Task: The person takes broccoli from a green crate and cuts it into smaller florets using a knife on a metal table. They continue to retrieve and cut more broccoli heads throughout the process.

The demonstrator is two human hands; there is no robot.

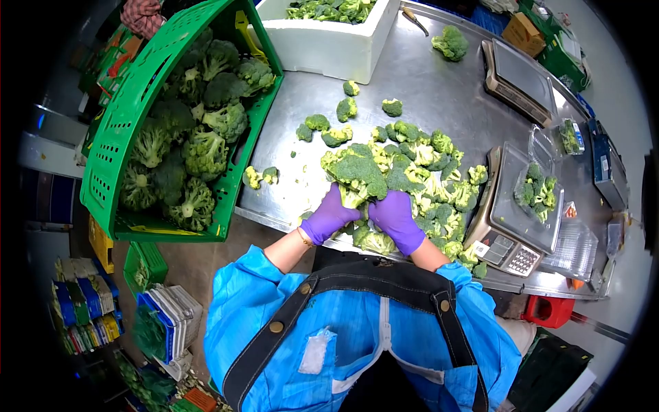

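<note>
In purple gloves, both hands are at the front edge of the metal table. My left hand (pixel 331 215) is closed around the stem of a large broccoli head (pixel 358 173), its crown tilted away from me. Just to the right, my right hand (pixel 398 221) is curled beside that stem; whatever is inside its fingers is hidden. A heap of cut broccoli florets (pixel 439 199) spreads behind and right of the hands. Another broccoli piece (pixel 374 240) lies below them at the edge.
A tilted green crate (pixel 103 165) full of broccoli heads stands left. A white foam box (pixel 322 48) is at the back, a knife (pixel 414 22) beside it. On the right, a scale (pixel 489 213) bears a tub of florets (pixel 537 193); another scale (pixel 522 79) stands behind.
</note>
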